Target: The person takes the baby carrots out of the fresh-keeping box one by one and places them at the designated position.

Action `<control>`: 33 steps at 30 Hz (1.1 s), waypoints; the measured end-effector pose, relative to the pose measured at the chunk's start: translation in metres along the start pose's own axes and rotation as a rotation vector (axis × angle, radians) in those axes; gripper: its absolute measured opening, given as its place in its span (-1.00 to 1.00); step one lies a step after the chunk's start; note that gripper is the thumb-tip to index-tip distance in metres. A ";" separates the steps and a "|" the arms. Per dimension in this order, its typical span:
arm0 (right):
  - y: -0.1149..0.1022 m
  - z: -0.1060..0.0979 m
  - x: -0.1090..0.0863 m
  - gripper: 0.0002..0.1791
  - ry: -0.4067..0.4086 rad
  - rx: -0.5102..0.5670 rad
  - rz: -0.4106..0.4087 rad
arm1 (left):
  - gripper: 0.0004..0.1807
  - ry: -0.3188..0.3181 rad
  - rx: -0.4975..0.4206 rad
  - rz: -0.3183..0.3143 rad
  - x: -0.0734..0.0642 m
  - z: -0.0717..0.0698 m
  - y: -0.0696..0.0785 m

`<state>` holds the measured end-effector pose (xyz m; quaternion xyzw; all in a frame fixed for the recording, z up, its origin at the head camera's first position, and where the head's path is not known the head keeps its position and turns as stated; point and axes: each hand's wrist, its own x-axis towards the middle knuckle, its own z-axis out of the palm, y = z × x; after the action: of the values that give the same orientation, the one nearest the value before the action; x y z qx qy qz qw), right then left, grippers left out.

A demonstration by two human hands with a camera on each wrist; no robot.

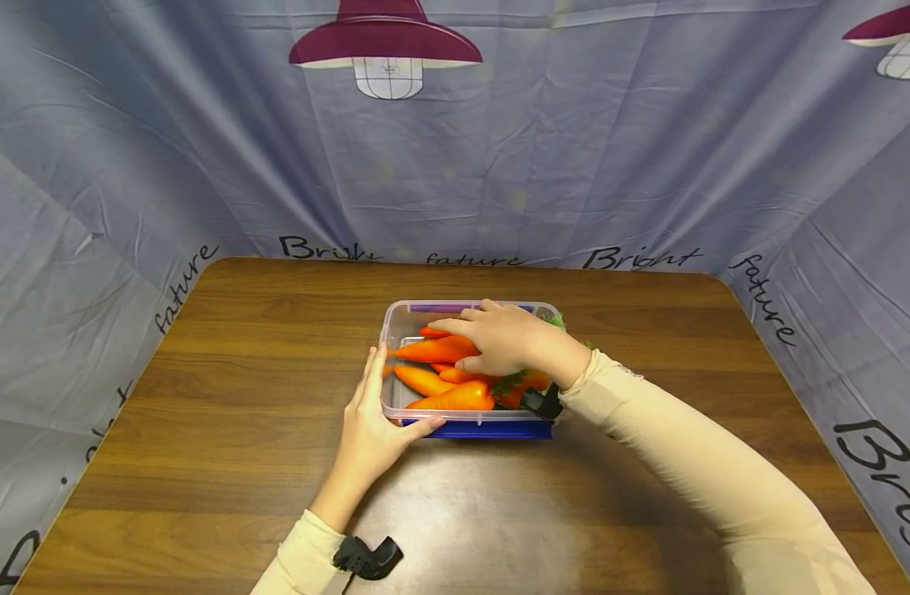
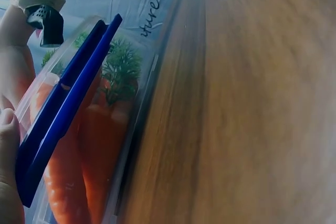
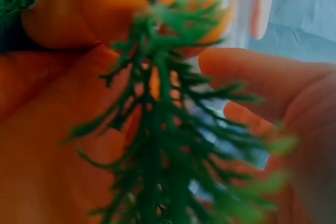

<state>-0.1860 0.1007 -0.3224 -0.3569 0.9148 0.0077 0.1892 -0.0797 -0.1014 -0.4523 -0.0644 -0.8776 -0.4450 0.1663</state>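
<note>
A clear plastic container [image 1: 392, 311] with blue latch flaps [image 1: 492, 429] holds several orange carrots [image 1: 455, 397] with green leafy tops [image 3: 157, 145]. My left hand [image 1: 369, 430] rests at its front left corner, fingers straight along the left wall and thumb on the front rim. In the left wrist view, the thumb [image 2: 8, 145] lies beside the blue flap. Reaching over the rim from the right, my right hand [image 1: 502, 339] holds a carrot [image 1: 432, 349] between thumb and fingers. Leaves partly hide this hand in the right wrist view.
The container stands on a brown wooden table [image 1: 202, 463], near its middle. Grey-blue printed cloth [image 1: 484, 182] hangs behind the table and along both sides. A black wrist camera [image 1: 367, 558] sits on the left sleeve.
</note>
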 end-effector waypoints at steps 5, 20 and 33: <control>-0.001 0.004 0.005 -0.29 0.004 -0.011 -0.010 | 0.34 0.002 -0.068 -0.064 -0.004 0.005 0.001; -0.008 0.006 0.022 -0.24 -0.131 -0.028 -0.016 | 0.29 -0.010 -0.274 -0.124 -0.009 0.014 -0.003; -0.011 0.003 0.032 -0.31 -0.223 -0.029 0.000 | 0.31 -0.037 -0.440 -0.146 -0.009 0.011 0.005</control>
<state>-0.1997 0.0719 -0.3349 -0.3563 0.8879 0.0607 0.2846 -0.0724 -0.0895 -0.4573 -0.0435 -0.7648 -0.6350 0.0996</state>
